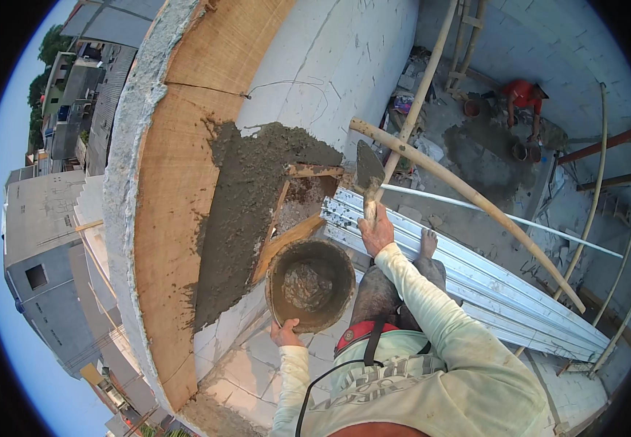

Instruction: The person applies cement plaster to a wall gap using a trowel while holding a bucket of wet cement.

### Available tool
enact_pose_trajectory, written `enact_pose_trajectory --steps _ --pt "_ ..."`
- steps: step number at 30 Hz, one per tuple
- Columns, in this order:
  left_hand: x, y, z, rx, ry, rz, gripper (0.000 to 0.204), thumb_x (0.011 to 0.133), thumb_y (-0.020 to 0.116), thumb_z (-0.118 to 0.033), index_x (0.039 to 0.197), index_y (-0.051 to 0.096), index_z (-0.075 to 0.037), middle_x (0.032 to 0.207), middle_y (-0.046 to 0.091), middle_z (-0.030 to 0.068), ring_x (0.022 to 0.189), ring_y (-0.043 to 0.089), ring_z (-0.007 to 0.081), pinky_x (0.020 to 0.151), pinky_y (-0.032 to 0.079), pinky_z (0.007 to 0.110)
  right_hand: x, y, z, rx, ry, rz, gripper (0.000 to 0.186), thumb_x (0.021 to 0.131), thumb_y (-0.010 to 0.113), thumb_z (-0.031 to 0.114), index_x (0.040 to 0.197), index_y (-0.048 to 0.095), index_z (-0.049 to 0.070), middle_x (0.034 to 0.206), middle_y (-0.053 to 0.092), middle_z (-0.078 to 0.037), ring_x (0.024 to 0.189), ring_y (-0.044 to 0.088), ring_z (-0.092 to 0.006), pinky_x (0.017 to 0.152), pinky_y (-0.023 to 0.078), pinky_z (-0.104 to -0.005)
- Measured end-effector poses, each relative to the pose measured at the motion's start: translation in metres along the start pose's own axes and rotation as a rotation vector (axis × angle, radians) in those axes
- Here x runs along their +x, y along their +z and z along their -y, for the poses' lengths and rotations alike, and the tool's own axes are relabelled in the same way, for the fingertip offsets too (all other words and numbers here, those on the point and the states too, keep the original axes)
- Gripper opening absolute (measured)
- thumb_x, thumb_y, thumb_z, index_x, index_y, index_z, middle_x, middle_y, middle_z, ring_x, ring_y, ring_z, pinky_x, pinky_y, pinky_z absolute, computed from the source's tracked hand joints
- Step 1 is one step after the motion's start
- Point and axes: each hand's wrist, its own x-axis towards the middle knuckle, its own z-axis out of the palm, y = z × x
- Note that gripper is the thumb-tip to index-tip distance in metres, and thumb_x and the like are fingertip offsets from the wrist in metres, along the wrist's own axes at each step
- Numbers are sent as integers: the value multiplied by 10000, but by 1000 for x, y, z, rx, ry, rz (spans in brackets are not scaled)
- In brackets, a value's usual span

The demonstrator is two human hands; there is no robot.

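Note:
My left hand (286,333) grips the near rim of a dark bucket (274,291), which holds a lump of wet grey mortar (308,286). In my right hand (377,231) is the wooden handle of a trowel (369,167); its mortar-smeared blade points away from me, above the metal planks. Ahead and to the left, rough wet mortar (239,211) coats the wall around a small wood-edged opening (302,197). A long wooden board (173,167) borders that mortar on the left, spattered with grey. The trowel is apart from both bucket and wall.
White ribbed metal planks (468,291) lie under my foot and run to the right. Bamboo poles (461,182) and a thin white pipe (505,218) cross beyond them. Far below, a person in red (525,98) crouches by buckets. Rooftops lie beyond the outer edge at left.

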Motion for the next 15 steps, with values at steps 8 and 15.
enact_pose_trajectory --steps 8,15 --pt "-5 28 -20 0 120 72 575 615 573 44 1188 599 18 1098 641 88 950 594 228 868 474 317 0 -22 -45 63 -48 197 619 832 639 290 1349 410 40 1081 620 -318 1034 603 -472 894 472 -492" --pt "1 57 -31 125 218 102 469 633 591 38 1099 626 11 1020 665 71 888 593 192 838 466 299 -63 -95 -32 -237 -258 382 651 781 639 203 1362 397 35 1066 607 -332 1002 592 -487 877 470 -490"
